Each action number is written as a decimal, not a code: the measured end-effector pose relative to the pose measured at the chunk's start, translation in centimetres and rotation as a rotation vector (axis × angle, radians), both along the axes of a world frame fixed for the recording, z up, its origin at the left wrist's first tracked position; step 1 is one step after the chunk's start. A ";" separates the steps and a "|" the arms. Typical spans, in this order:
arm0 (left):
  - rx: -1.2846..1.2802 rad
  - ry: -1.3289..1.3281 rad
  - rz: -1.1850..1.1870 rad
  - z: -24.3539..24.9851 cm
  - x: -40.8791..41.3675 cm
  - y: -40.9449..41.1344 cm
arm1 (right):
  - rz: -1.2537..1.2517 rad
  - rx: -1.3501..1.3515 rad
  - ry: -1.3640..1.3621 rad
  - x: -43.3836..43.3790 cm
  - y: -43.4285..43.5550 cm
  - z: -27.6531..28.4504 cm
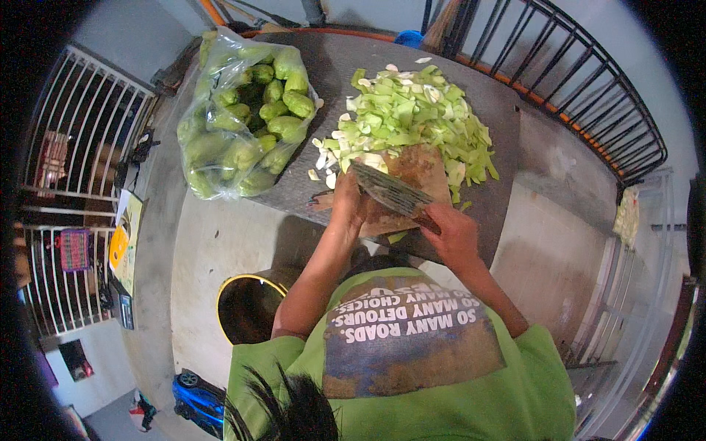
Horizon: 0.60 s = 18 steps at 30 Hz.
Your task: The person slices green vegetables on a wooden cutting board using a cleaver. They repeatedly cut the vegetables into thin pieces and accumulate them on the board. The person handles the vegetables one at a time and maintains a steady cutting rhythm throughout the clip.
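My right hand [455,229] grips a broad-bladed knife [391,190] by its handle. The blade slants up and leftward over a worn wooden cutting board [430,179], its far end close to my left hand [348,190]. My left fingers are bent at the board's left side, partly covered by the blade; whether they hold a piece cannot be made out. Beyond the board spreads a heap of pale green cut chayote pieces [413,110], some lying on its upper edge. Left of the heap, a clear plastic bag [220,149] stands open, full of whole green chayotes [287,128].
Everything rests on a dark grey table [331,88]. A yellow-rimmed bucket [219,300] stands on the floor by my left arm. A blue toy car [198,405] is at lower left. A black metal rack [573,77] and a broom [441,25] are beyond the table.
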<state>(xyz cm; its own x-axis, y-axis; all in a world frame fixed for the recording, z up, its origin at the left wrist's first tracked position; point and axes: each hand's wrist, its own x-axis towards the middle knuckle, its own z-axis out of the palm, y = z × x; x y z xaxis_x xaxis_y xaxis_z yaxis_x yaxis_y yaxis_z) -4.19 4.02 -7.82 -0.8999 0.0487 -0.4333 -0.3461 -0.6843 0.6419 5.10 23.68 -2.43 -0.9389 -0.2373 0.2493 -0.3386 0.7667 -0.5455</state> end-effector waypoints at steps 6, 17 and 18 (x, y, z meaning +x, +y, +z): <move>-0.055 0.050 0.013 -0.8 0.0 0.5 | 0.064 0.080 -0.075 -0.7 0.3 0.0; -0.119 0.075 0.000 -0.8 -0.1 0.2 | 0.017 -0.030 -0.018 -2.9 1.0 -4.1; -0.131 0.068 -0.013 -0.5 0.0 0.3 | 0.020 -0.035 0.006 -2.9 1.3 -4.9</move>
<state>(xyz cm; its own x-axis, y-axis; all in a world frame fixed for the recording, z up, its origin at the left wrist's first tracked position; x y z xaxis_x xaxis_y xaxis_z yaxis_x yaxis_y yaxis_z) -4.18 4.28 -8.35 -0.9269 0.0078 -0.3751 -0.3075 -0.5885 0.7477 2.24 24.95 -7.30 -0.9326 -0.2468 0.2632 -0.3567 0.7402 -0.5699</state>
